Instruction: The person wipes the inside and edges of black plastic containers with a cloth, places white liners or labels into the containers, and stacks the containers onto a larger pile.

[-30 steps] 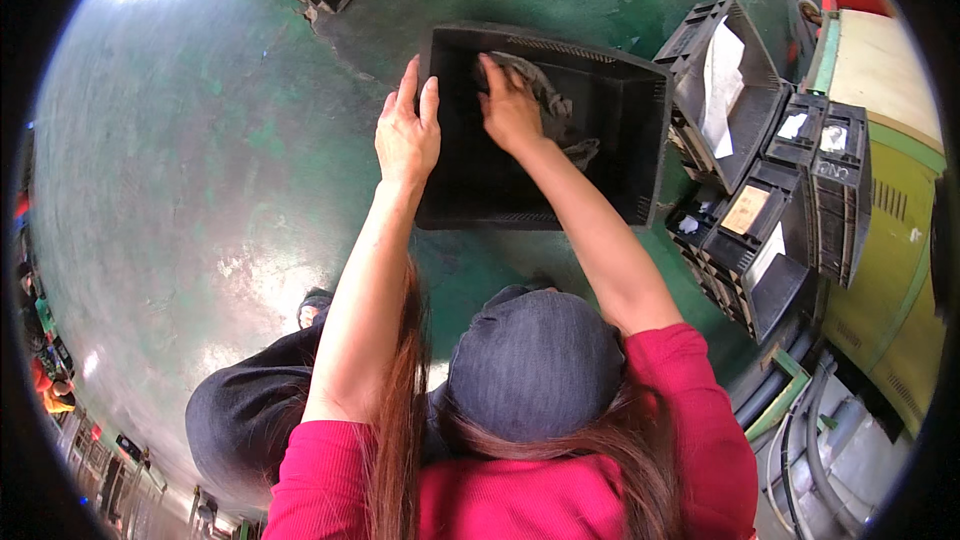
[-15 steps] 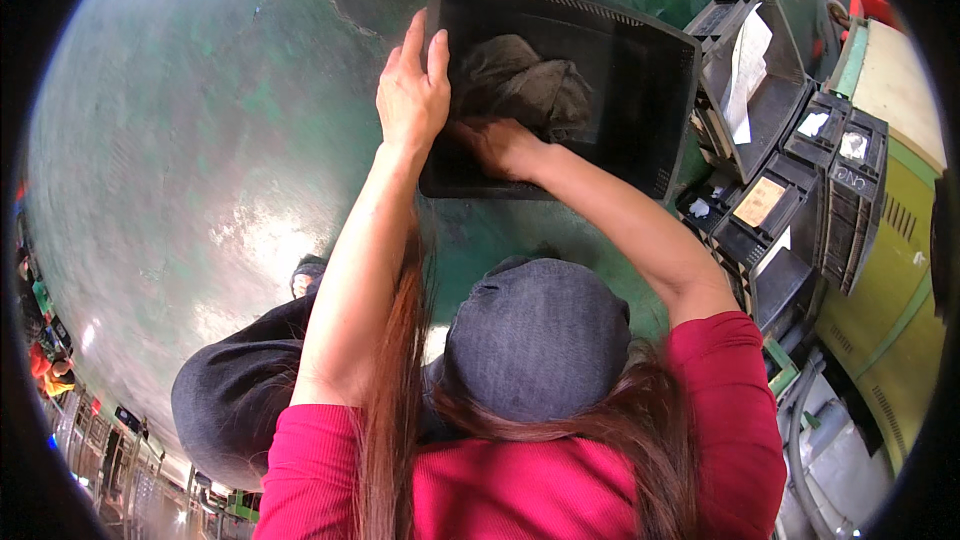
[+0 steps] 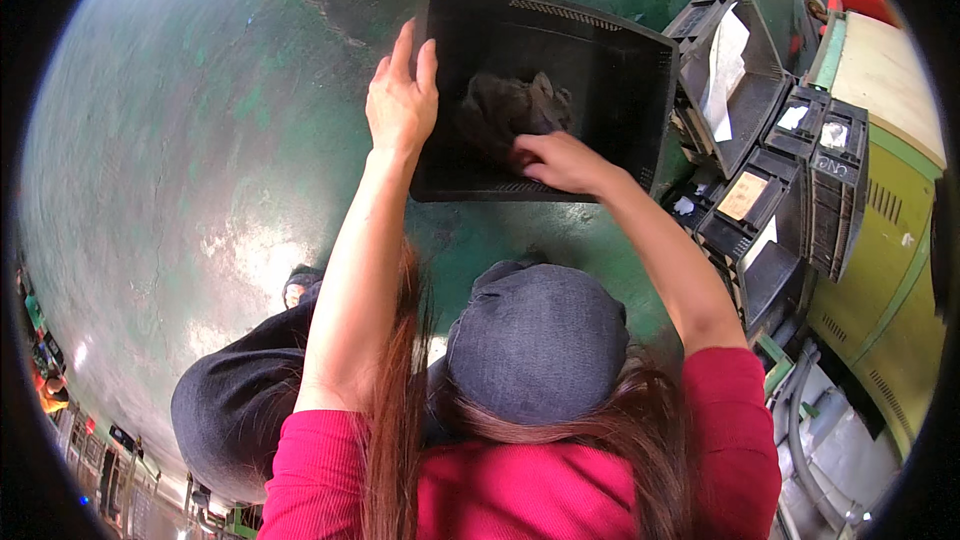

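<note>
Near edge: red sleeves (image 3: 520, 485), long reddish hair, dark grey cap (image 3: 538, 340) at centre; dark trouser knee (image 3: 235, 410) lower left w/ a shoe tip just beyond it; both forearms run up from here toward a crate.

Mid: left hand (image 3: 402, 100) flat, fingers straight and close together, pressed against the left wall of the black plastic crate (image 3: 600, 50) at its near-left corner; grips nothing, palm only touching the rim/wall; right hand (image 3: 562, 160) reaches over the near wall into the crate, fingers curled down onto a dark crumpled cloth (image 3: 512, 108); fingertips hidden in the folds, so cannot tell whether it pinches the cloth or just rests on it; hands well apart, one each side of the near wall.

Cloth: bunched, lying inside the crate toward its near-centre; touching right hand; colour approx. dark grey-brown. Crate tipped so its open side faces the camera; stands on green painted floor (image 3: 180, 140), worn and patchy.

Far/right: more black crates (image 3: 770, 190) stacked just beside the first, some w/ white paper sheets and a tan label; beyond them a yellow-green machine cabinet (image 3: 880, 270); red object at top right; more dark crates at top edge.
</note>
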Available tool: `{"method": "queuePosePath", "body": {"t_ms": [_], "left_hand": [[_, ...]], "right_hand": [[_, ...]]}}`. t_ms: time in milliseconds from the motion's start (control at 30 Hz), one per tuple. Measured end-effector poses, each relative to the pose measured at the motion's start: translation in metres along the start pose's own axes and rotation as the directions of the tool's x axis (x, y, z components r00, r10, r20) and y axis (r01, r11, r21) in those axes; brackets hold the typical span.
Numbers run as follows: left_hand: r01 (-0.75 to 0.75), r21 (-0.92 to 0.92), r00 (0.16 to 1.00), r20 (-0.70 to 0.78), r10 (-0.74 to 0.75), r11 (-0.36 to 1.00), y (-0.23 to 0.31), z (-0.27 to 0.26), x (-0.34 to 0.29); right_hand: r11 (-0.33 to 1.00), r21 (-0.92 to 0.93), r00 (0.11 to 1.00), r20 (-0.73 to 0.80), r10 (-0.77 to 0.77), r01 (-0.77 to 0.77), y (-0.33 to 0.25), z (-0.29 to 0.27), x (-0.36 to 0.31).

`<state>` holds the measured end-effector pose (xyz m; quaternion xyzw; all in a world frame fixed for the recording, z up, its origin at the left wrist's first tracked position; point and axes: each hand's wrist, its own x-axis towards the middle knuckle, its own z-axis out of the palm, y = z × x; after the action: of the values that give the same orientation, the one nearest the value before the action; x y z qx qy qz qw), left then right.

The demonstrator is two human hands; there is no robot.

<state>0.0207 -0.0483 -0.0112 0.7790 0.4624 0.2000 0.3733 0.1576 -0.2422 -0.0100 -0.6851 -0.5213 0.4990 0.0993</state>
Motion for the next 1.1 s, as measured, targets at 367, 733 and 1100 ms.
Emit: {"method": "queuePosePath", "body": {"t_ms": [367,733,1100], "left_hand": [[-0.007,0.02,1.0,-0.007,0.007,1.0,0.001,0.002,0.0],[0.027,0.041,1.0,0.013,-0.027,0.999,0.001,-0.001,0.001],[0.091,0.066,0.995,0.039,-0.094,0.994,0.006,-0.002,0.003]], "right_hand": [[0.664,-0.331,0.606,-0.761,0.232,-0.67,0.05,-0.057,0.021],[0.363,-0.625,0.673,-0.74,0.01,-0.691,0.104,-0.044,0.03],[0.239,-0.81,0.843,-0.53,0.095,-0.536,0.095,-0.065,0.018]]}}
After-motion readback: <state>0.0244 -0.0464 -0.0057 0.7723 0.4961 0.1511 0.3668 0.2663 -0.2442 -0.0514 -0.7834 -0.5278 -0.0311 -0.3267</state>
